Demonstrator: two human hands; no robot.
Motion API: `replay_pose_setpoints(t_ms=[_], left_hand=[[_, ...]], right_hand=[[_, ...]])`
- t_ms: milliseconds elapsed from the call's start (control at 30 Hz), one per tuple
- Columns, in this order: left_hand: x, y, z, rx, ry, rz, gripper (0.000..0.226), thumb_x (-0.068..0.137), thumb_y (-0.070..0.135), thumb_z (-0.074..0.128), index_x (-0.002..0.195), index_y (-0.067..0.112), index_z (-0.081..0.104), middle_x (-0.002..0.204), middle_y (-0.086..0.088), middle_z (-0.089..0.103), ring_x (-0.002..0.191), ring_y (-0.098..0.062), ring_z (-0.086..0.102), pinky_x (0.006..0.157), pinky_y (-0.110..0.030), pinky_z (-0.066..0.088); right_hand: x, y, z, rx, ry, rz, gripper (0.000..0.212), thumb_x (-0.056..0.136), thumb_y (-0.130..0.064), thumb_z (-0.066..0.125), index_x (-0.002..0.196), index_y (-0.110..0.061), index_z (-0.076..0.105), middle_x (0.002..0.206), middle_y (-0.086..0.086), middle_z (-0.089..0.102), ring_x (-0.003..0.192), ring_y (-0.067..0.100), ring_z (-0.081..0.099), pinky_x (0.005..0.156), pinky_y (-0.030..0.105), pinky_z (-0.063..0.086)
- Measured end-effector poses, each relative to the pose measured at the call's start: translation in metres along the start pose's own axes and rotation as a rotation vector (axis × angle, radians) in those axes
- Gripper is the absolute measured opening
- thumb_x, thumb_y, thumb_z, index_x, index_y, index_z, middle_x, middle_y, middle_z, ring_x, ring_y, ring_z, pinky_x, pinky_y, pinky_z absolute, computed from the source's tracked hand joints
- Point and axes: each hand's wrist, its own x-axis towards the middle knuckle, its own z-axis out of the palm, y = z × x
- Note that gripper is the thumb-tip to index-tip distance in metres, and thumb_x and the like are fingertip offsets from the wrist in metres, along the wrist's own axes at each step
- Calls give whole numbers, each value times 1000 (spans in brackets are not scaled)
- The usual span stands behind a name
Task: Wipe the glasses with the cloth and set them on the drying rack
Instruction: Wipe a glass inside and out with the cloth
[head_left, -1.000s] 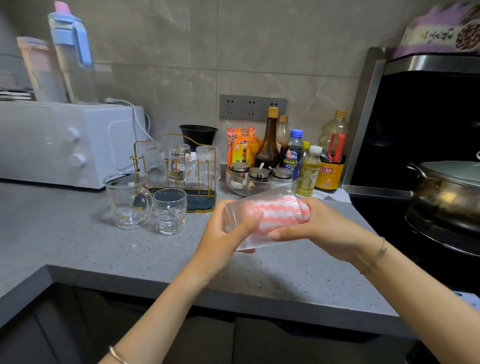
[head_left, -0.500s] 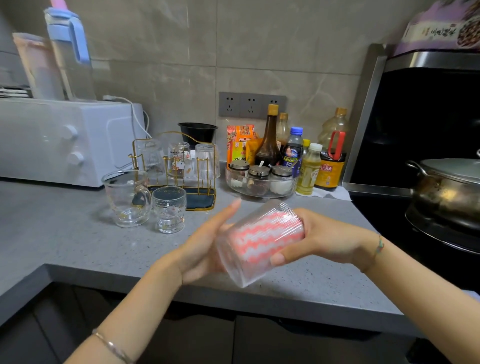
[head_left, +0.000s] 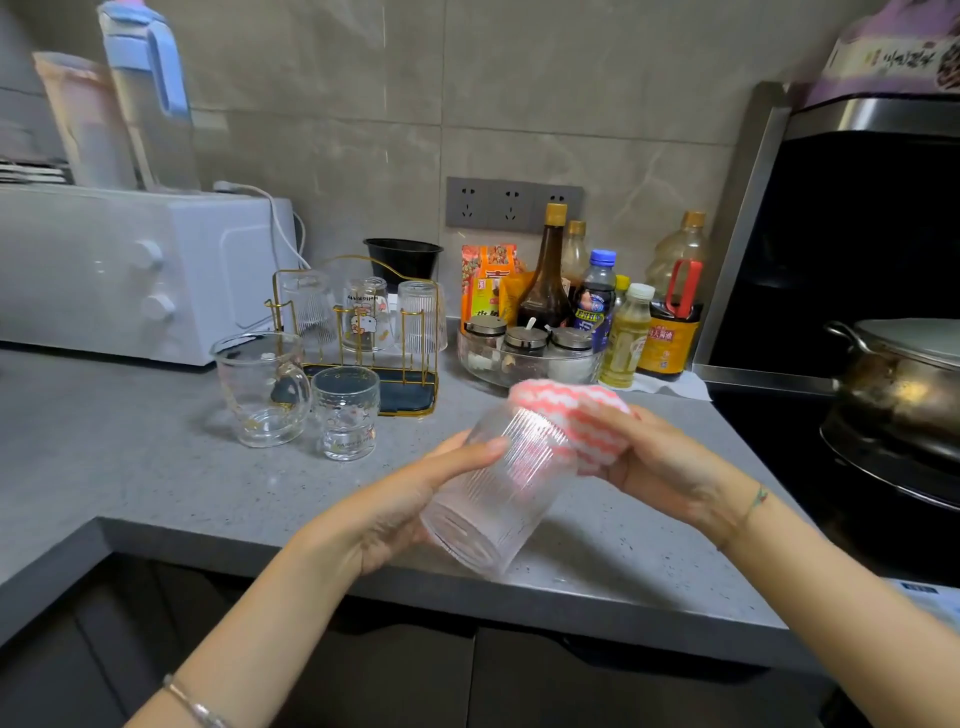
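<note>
Ribbed glass (head_left: 493, 499), gripped by the left hand (head_left: 405, 509) over the counter (head_left: 156, 467), now tilts base-down instead of level, and the cloth (head_left: 566, 415) clutched in the right hand (head_left: 670, 467) bulges from its mouth: inside wipe judged near done, drying rack (head_left: 363, 322) next.

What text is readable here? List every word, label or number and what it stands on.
No text reads clearly enough to quote.
Sauce bottle: Chinese characters on its label, blurred.
Orange packet: Chinese characters, blurred.
Purple package: dark script, blurred.
Cartoon glass on the drying rack: small print, unreadable.
Small glass: print near base, unreadable.
</note>
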Motion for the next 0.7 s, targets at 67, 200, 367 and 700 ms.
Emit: replay_pose_setpoints(t_ms=[67,200,367,700], left_hand=[[1,-3,4,-55,58,28,63,68,54,74,125,33,56,111,9,73,95,-7,70,71,-25,58],[13,-10,6,-186,175,29,111,45,73,78,140,25,45,126,-2,66,105,-22,69,84,-38,57],[20,-6,17,-198,205,101,71,83,77,33,132,30,51,112,-3,73,102,-21,70,95,-51,51],[26,-2,20,-485,131,218,63,97,57,28,81,15,73,69,-3,72,58,-13,69,49,-22,55]], right_hand=[[1,-3,3,-38,125,-106,53,76,-34,66,124,-10,60,109,8,71,93,19,69,80,30,57],[-8,-9,27,-286,227,-433,39,86,-35,54,124,-27,59,112,-11,70,105,8,66,90,26,54],[-12,10,57,-747,71,-603,36,99,-43,39,134,-51,34,142,-31,40,137,-3,32,114,34,32],[-19,36,79,-848,117,-1051,32,96,-13,47,126,-18,58,139,2,51,139,14,35,113,47,30]])
